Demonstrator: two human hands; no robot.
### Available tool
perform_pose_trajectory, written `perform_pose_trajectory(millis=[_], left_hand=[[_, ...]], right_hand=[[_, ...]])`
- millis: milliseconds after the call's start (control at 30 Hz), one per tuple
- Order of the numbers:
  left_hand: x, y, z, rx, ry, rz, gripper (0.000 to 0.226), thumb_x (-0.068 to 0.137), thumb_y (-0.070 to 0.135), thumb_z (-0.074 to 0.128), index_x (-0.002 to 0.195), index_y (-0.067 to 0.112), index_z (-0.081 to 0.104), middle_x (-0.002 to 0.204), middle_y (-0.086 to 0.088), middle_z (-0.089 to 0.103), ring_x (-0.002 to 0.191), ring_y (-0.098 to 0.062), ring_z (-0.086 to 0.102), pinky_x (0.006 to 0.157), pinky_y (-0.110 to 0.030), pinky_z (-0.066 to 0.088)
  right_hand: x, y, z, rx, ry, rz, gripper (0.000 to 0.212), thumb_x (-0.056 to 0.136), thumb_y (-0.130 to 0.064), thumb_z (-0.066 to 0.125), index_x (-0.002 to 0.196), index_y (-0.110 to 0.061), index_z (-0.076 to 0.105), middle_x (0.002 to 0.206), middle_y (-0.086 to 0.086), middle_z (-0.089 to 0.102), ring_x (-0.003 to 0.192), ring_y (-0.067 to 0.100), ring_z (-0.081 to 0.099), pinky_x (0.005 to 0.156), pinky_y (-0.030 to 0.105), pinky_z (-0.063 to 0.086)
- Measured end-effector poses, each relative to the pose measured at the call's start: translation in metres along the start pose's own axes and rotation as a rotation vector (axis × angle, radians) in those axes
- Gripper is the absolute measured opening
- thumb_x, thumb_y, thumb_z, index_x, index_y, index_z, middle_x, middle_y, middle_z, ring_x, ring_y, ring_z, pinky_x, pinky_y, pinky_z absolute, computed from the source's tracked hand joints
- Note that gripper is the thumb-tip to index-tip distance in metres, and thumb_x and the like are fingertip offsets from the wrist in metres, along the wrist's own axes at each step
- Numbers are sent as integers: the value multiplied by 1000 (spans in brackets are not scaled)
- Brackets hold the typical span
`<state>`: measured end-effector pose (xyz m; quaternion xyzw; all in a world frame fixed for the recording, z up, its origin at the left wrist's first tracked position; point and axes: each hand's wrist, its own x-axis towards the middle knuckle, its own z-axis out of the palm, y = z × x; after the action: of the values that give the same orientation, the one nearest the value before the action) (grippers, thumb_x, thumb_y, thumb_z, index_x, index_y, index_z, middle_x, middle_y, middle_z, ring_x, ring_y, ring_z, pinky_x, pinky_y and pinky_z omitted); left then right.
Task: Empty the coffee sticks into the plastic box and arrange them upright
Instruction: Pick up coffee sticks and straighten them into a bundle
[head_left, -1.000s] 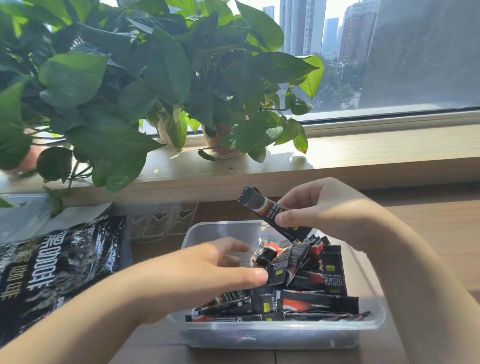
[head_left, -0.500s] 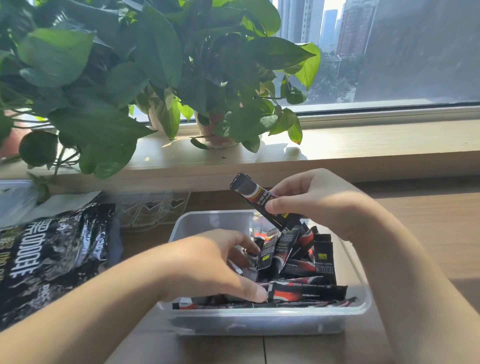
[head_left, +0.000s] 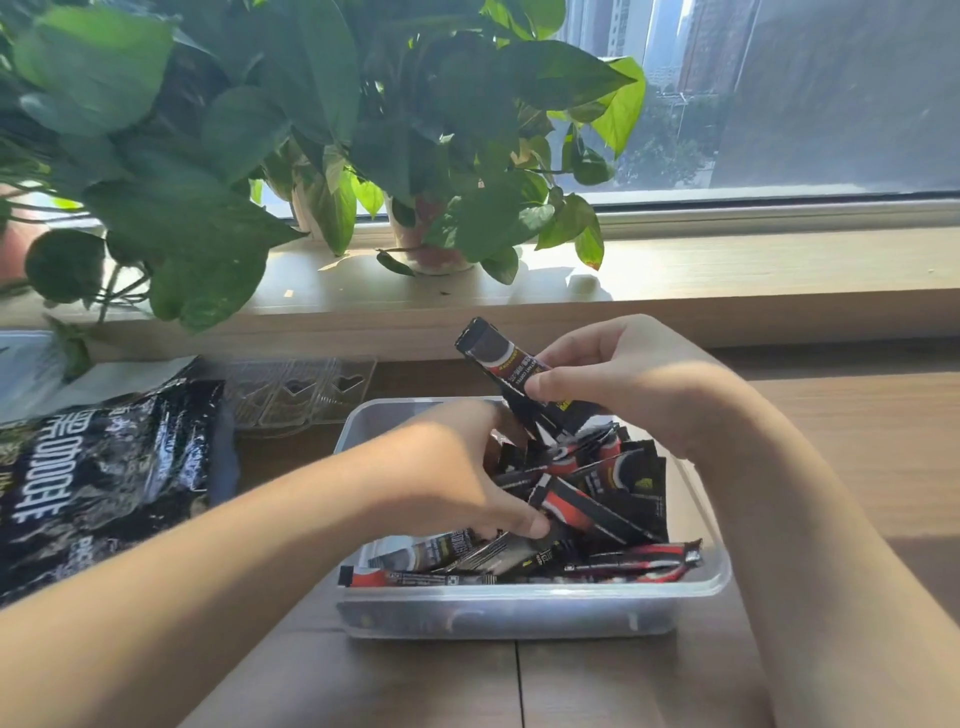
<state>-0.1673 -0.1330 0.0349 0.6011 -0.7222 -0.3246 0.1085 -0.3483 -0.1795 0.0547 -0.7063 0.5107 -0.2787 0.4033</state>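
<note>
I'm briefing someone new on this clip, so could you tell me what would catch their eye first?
Both hands meet over a clear plastic box of jumbled coffee sticks at centre: the right hand holds one stick up at a slant, the left hand digs into the pile. Behind, a leafy plant fills the sill; a black bag lies left.

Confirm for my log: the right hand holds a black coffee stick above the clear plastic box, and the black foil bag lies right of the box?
Not quite. In the head view the black foil bag lies left of the clear plastic box. The right hand does hold a black coffee stick above it.
</note>
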Motion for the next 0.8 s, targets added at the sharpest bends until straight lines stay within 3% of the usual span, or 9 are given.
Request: perform_pose_trajectory(millis=[200,333,400,500,600,700,800], left_hand=[[-24,-12,-19,151,-43,-72,64,67,53,85,122,32,61,106,21,68,96,6,65,95,-24,53],[-38,-18,-36,206,-30,-42,29,76,45,81,100,30,76,89,22,75,85,6,70,88,-26,57],[-44,-20,-45,249,60,33,12,81,40,77,86,29,79,76,20,75,73,3,70,76,-27,58],[-46,-34,-54,201,380,208,11,86,34,73,79,27,77,73,17,74,70,-2,68,66,-26,55],[-38,-59,-49,6,566,391,8,86,27,71,85,24,77,92,14,76,93,-10,71,82,-33,56],[-33,-79,-37,-6,579,455,15,84,35,70,93,24,77,108,17,73,116,-12,63,100,-31,47],[-33,-89,-26,-70,535,440,31,82,40,71,110,28,72,121,18,67,126,-8,55,107,-26,41]], right_hand=[[1,1,0,4,4,0,13,72,-40,83,82,-33,80,85,-4,79,94,27,73,97,50,54],[0,0,0,11,16,4,12,71,-40,84,81,-34,80,83,-7,79,89,21,72,96,47,55],[-1,-1,0,13,26,3,11,70,-41,83,80,-36,80,82,-8,78,84,18,70,93,46,54],[-2,-3,0,8,32,5,9,70,-41,83,78,-39,79,81,-8,78,82,17,69,92,45,54],[-3,-6,2,8,35,3,11,69,-41,83,79,-40,79,81,-9,78,88,22,72,93,45,53],[-4,-8,5,11,35,1,9,72,-39,83,79,-41,78,79,-9,78,85,20,71,87,38,53],[-4,-9,8,10,3,18,11,70,-38,83,81,-34,80,79,-8,78,77,16,70,81,35,49]])
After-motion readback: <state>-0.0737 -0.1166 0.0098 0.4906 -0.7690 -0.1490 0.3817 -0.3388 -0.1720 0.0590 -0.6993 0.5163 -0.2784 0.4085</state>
